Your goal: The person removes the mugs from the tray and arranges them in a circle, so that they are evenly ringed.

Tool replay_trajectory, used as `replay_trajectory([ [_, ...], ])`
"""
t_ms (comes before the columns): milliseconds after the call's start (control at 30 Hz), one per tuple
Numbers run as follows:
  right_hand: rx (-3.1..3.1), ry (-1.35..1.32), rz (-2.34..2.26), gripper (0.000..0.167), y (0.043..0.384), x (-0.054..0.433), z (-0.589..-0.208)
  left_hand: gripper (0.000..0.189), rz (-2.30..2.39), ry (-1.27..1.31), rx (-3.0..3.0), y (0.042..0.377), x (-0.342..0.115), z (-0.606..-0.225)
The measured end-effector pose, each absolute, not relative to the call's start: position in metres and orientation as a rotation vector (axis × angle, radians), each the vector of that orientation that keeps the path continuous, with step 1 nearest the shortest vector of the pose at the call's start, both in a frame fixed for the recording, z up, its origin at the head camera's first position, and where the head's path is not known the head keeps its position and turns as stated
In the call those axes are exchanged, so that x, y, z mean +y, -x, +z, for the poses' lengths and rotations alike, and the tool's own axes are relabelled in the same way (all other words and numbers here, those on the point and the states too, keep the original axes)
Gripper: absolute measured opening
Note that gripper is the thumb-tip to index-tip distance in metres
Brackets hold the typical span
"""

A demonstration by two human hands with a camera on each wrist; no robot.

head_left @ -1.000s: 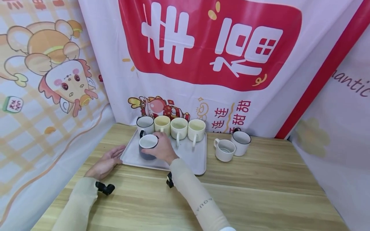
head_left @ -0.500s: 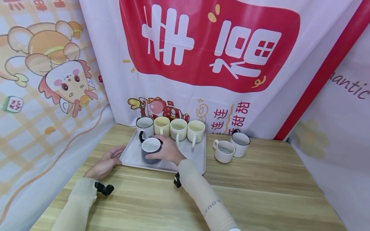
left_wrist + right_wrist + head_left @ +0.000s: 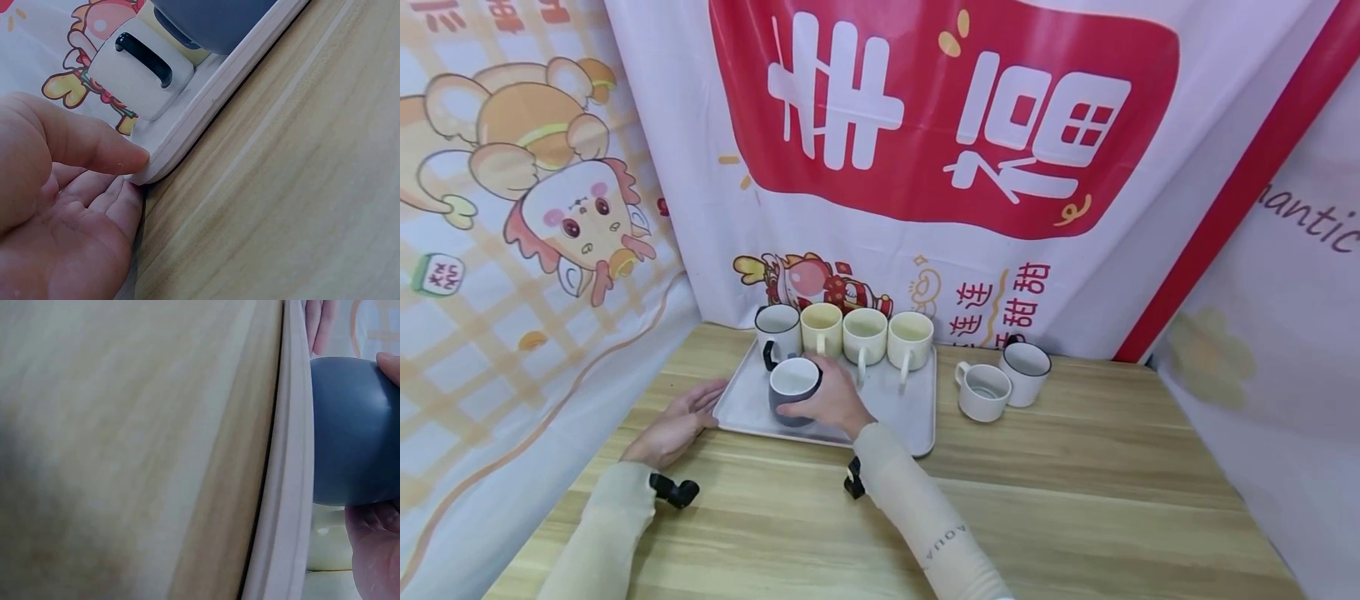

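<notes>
A dark grey-blue mug with a white inside (image 3: 795, 378) stands upright at the front left of a pale rectangular tray (image 3: 880, 417). My right hand (image 3: 837, 396) grips this mug from its right side, the thumb at the front and the fingers behind. In the right wrist view the mug's rounded wall (image 3: 353, 431) shows between thumb and fingers. My left hand (image 3: 679, 421) holds the tray's left front corner. The left wrist view has its thumb (image 3: 106, 147) on the rim, with the other fingers low against the corner.
Along the tray's back edge stand a white mug with black rim and handle (image 3: 777, 332), a yellow mug (image 3: 821, 329) and two cream mugs (image 3: 865, 337). Right of the tray, a short white cup (image 3: 983, 402) sits beside a black-rimmed white mug (image 3: 1028, 379). Printed cloths hang behind the wooden table (image 3: 1075, 500).
My right hand has shifted the grey-blue mug slightly right and nearer me on the tray, mostly in the first half second. My left hand stays at the tray corner.
</notes>
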State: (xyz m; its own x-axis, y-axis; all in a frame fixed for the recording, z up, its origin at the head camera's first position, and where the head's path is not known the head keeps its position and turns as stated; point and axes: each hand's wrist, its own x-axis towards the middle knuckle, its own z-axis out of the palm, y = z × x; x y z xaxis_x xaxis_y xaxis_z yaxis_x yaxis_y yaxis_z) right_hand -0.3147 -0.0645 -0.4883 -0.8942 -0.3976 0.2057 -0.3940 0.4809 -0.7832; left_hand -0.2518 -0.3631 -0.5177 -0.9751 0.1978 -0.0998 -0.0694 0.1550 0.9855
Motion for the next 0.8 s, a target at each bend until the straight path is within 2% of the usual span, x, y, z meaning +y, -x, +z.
replay_trajectory([
  [333,2.611,0.879,-1.497,0.082,0.315,-0.050,-0.483,0.090,1.915,-0.144,2.214,0.253,-0.361,-0.517],
  [800,2.608,0.952,-1.445,0.089,0.317,0.014,-0.429,0.087,1.953,-0.150,2.195,0.253,-0.363,-0.520],
])
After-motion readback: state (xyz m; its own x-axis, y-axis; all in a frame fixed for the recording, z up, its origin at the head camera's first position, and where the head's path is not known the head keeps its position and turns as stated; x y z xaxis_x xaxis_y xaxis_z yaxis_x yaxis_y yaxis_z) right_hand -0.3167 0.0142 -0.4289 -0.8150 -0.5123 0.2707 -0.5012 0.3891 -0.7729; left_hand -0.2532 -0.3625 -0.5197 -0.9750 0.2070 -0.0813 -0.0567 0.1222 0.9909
